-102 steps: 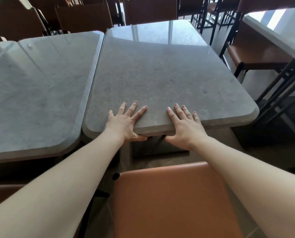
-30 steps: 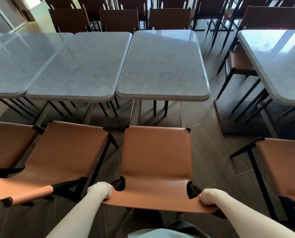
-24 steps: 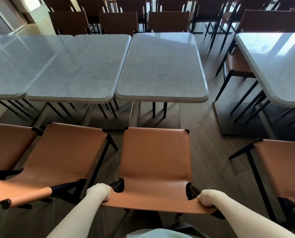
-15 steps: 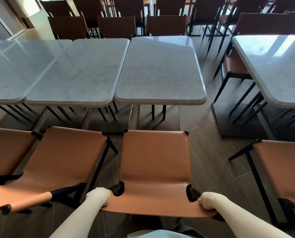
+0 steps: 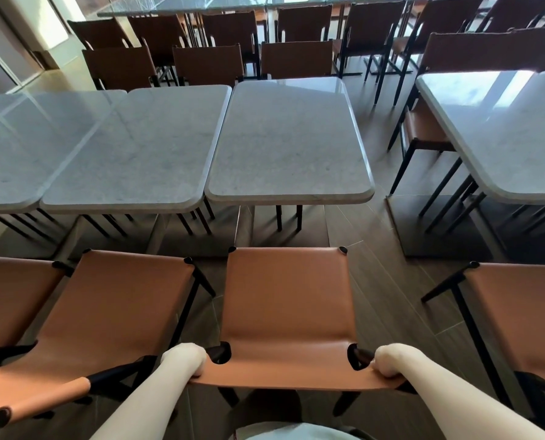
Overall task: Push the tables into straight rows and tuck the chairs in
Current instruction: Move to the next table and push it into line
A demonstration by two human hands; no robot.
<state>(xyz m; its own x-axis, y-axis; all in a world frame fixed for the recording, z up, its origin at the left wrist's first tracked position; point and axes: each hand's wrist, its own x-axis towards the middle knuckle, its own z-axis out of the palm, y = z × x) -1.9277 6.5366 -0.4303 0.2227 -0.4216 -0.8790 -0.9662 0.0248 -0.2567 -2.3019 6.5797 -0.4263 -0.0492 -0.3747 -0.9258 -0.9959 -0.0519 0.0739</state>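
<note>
A tan leather chair (image 5: 287, 300) with a black frame stands in front of me, its seat facing a grey marble table (image 5: 291, 144). My left hand (image 5: 187, 358) grips the left end of the chair's backrest top, and my right hand (image 5: 388, 360) grips the right end. The chair's front edge sits a little short of the table's near edge, with floor visible between them. That table stands edge to edge with a second grey table (image 5: 138, 154) on its left.
Another tan chair (image 5: 106, 315) stands close on the left and one (image 5: 518, 315) on the right. A separate grey table (image 5: 512, 131) is at the right across an aisle. Dark brown chairs (image 5: 207, 63) line the far side. A third table (image 5: 20, 141) continues the row left.
Earlier both hands lay flat on the table's near edge; now they grip the chair's backrest from behind. Over the last second the view has tilted up slightly, and the chair has barely shifted.
</note>
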